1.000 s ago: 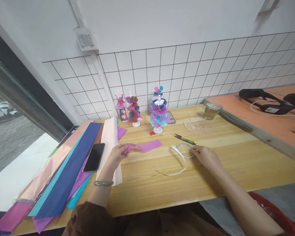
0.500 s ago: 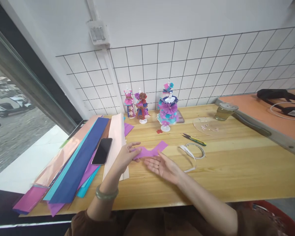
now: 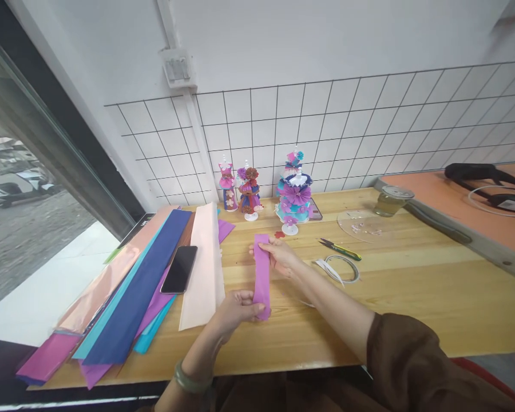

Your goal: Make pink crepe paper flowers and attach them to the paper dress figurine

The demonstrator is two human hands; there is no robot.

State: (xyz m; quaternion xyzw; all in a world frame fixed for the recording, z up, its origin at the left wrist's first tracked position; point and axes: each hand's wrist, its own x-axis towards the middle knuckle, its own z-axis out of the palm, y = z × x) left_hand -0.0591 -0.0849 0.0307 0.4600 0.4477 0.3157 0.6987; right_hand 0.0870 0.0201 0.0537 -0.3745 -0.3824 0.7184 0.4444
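A strip of purple crepe paper (image 3: pixel 262 274) runs lengthwise away from me, held flat above the wooden table. Its near end is pinched between the thumb and fingers of my left hand (image 3: pixel 240 309). At the far end my right hand (image 3: pixel 280 254) grips it, thumb on top and fingertips showing past the left edge. To the right of my right hand lie a roll of white tape (image 3: pixel 355 273) and yellow-green thread snips (image 3: pixel 340 249). Beyond the strip stand small dress forms in paper gowns, the largest a purple and teal one (image 3: pixel 294 197).
Long folded paper sheets, including a dark blue one (image 3: pixel 146 292) and a pale pink one (image 3: pixel 202 263), cover the left side. A black phone (image 3: pixel 179 269) rests on them. At the right are a clear round plate (image 3: pixel 360 226) with small beads and a lidded cup (image 3: pixel 392 201).
The purple strip has turned from lying crosswise and bent to stretched straight away from me. My right hand has moved to its far end and closed on it; my left hand has come nearer.
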